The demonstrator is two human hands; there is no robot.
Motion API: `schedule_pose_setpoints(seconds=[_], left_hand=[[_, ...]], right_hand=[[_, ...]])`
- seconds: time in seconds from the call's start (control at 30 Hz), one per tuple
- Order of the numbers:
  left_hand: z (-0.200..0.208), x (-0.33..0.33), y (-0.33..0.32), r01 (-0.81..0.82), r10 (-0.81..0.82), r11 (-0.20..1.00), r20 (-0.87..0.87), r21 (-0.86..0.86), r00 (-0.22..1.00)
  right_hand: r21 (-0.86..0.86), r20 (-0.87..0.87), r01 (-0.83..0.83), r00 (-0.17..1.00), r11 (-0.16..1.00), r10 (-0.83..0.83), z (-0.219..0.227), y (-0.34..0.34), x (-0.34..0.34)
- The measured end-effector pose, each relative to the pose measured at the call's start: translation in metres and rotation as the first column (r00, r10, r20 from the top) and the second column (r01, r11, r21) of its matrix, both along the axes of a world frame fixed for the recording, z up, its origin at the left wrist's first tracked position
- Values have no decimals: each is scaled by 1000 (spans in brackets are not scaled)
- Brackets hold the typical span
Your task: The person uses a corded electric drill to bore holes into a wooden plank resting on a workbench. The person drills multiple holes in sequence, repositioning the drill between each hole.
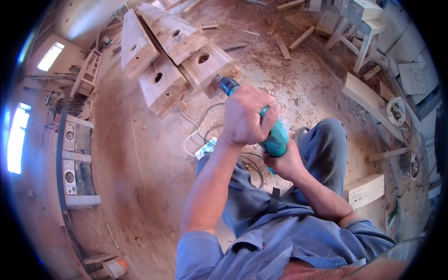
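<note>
Ahead and to the left of the left hand (pixel 247 116), the way is blocked by big wooden blocks (pixel 210 65), found right by the front end of the drill (pixel 277 135). Farther left, a wide strip of floor (pixel 140 158) can be passed over, but cords (pixel 198 127) and a power strip (pixel 205 148) are met nearer the left forearm. The right hand (pixel 287 161) is hemmed in on its right by a bent knee (pixel 331 135). Ahead and right of both hands, room is left up to a long beam (pixel 371 103).
</note>
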State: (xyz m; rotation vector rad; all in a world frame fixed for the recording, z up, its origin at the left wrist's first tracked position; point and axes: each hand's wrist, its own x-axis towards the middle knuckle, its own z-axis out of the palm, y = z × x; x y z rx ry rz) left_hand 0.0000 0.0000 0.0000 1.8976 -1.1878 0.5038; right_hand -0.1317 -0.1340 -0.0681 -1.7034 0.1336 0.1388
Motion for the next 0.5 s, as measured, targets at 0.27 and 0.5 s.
schedule_pose_setpoints(seconds=[0.27, 0.5], left_hand=[[-6, -34, -8, -24, 24, 1000, -33, 13, 999], [-3, -20, -14, -17, 14, 998, 49, 68, 999]], right_hand=[[-14, -13, 34, 999, 999, -34, -1, -9, -33], [104, 92, 41, 994, 994, -51, -14, -6, -21]])
